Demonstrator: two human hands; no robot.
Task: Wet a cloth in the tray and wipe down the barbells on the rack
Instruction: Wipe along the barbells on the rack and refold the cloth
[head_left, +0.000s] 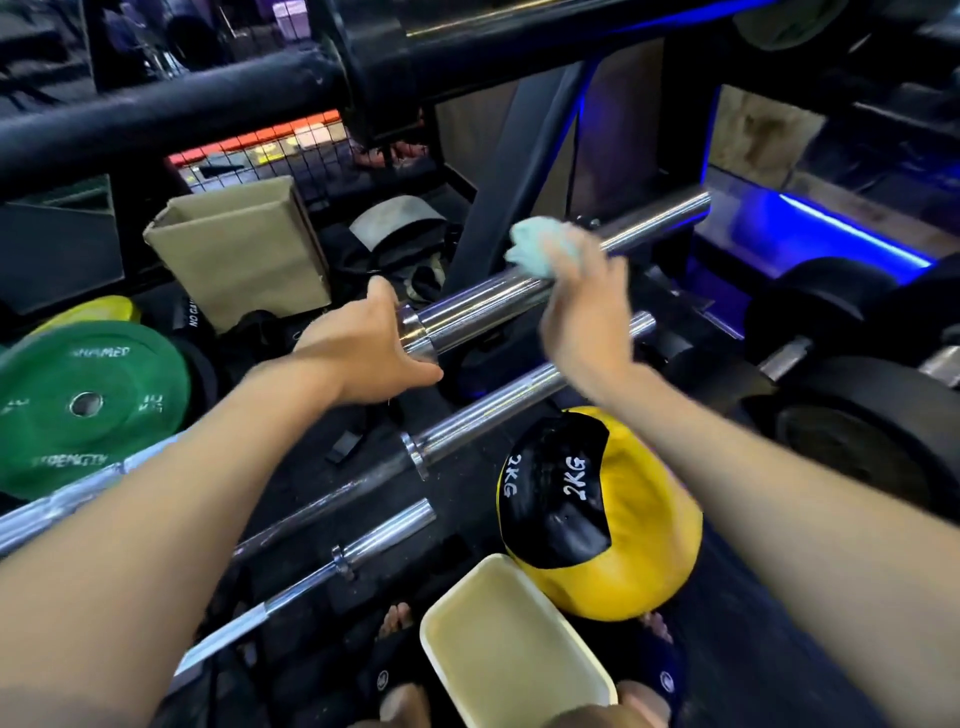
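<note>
Three chrome barbells lie across the rack, one below the other. The top barbell (467, 306) runs up to the right. My left hand (363, 348) wraps its collar end. My right hand (587, 306) presses a pale green cloth (540, 249) onto that bar's sleeve; the hand is motion-blurred. The middle barbell (483, 415) and the lowest barbell (384, 535) lie untouched below. A cream tray (452, 623) sits at the bottom centre, near my feet; whether it holds water cannot be told.
A yellow and black 2 kg ball (602, 519) rests right of the tray. Green plates (88, 405) lean at left, beside a cardboard box (244, 249). Black plates (857, 441) stand at right. A thick black rack tube (156, 119) crosses overhead.
</note>
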